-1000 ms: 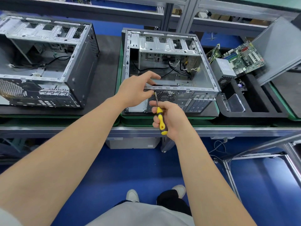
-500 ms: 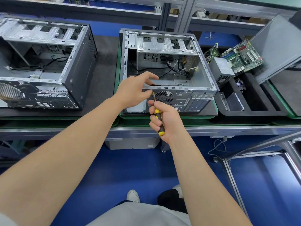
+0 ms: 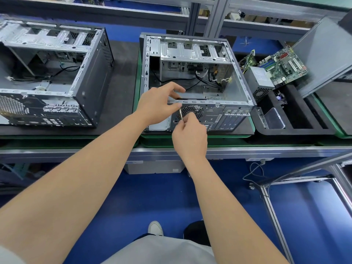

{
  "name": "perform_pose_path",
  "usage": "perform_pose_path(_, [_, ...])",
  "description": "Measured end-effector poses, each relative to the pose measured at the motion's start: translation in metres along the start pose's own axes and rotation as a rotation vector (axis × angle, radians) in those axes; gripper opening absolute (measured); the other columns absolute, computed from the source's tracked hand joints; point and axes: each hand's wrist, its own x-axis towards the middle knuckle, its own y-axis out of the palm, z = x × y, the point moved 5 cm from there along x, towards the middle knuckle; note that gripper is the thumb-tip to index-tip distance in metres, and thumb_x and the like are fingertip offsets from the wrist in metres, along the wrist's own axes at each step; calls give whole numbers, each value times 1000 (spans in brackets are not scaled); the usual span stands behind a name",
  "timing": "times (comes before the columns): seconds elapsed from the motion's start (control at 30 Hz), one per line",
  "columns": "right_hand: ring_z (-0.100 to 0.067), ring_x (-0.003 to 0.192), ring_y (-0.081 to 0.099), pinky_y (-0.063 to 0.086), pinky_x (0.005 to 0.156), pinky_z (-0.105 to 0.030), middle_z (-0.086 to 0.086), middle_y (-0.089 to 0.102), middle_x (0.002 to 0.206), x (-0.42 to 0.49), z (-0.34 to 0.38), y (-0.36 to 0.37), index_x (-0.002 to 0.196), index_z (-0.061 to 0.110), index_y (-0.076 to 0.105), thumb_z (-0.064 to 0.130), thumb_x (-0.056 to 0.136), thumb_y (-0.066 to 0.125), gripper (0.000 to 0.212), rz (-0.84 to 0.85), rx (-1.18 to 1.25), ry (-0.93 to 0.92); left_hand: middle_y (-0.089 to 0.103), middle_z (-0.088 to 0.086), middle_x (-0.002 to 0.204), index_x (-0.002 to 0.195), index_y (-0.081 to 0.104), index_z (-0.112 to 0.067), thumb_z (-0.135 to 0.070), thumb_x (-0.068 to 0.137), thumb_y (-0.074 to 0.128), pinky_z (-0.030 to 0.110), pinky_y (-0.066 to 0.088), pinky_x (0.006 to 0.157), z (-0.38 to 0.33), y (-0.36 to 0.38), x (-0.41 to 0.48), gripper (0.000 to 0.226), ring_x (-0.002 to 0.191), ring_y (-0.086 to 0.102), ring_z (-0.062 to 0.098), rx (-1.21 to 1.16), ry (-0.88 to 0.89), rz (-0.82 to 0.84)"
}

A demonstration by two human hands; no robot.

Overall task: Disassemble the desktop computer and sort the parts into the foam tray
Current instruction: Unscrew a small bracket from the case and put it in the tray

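Black bench (image 3: 123,77): right hand (image 3: 189,135) grips thin screwdriver (image 3: 180,114) at perforated steel case (image 3: 215,117).

Left hand (image 3: 157,104), right hand (image 3: 190,137), left forearm (image 3: 85,178) and right forearm (image 3: 219,197) are bare. A pale grey sleeve edge (image 3: 7,259) shows at the left arm. A light grey garment (image 3: 162,251) covers the torso. One white shoe (image 3: 155,228) is visible; the dark item (image 3: 196,233) beside it cannot be identified.
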Motion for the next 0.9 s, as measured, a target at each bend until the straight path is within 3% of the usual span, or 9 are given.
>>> perform_pose_path(0.17, [-22,41,52,42,44,-29,-6,77,79,12,-16,2,108,4,63,19,105,53,18,363,704,243,70,-21,115,126,57,-44,-42,94,64,37,53,86,0,-1,-1,33,97,66,8,-23,1,11])
perform_pose_path(0.27, [-15,42,44,36,41,-25,-5,63,68,5,-15,10,110,3,62,24,108,49,24,535,1163,469,69,-23,113,125,57,-44,-42,94,65,35,52,85,1,-1,-1,32,96,66,8,-25,1,14])
perform_pose_path(0.37, [-10,40,44,38,37,-22,2,47,60,-6,-9,19,99,10,59,23,110,44,23,700,1580,663,69,-24,111,124,58,-44,-41,94,66,36,52,85,1,-1,-1,31,96,65,7,-31,-8,15])
perform_pose_path(0.5, [-6,29,37,30,28,-19,2,47,61,-10,1,19,98,5,58,17,109,39,25,803,1893,701,69,-24,111,124,58,-44,-30,95,64,41,53,93,3,-1,-1,33,100,65,6,-63,-29,46])
perform_pose_path(0.6, [-6,29,32,27,28,-20,3,45,59,-7,-1,22,107,6,63,19,113,37,30,755,1827,664,69,-22,115,125,58,-44,-17,91,62,44,52,95,3,-2,-1,43,108,64,7,-78,-39,85])
perform_pose_path(0.7, [-9,32,30,27,30,-22,1,44,61,-3,-5,24,117,9,63,20,113,39,27,641,1549,567,69,-21,116,123,58,-46,-7,83,60,44,52,93,3,-3,-2,56,109,62,8,-74,-64,93])
perform_pose_path(0.83, [-23,35,37,31,37,-26,-8,58,66,4,-10,14,116,15,61,17,110,37,25,375,854,277,68,-20,118,124,58,-44,-1,79,56,45,53,91,1,-2,-2,63,108,64,10,-56,-59,105])
perform_pose_path(0.9, [-27,47,50,40,38,-29,-10,66,75,6,-6,7,111,22,57,21,107,38,19,239,481,148,68,-20,118,124,59,-44,-3,79,56,44,54,89,1,-2,-2,61,104,65,11,-49,-62,98])
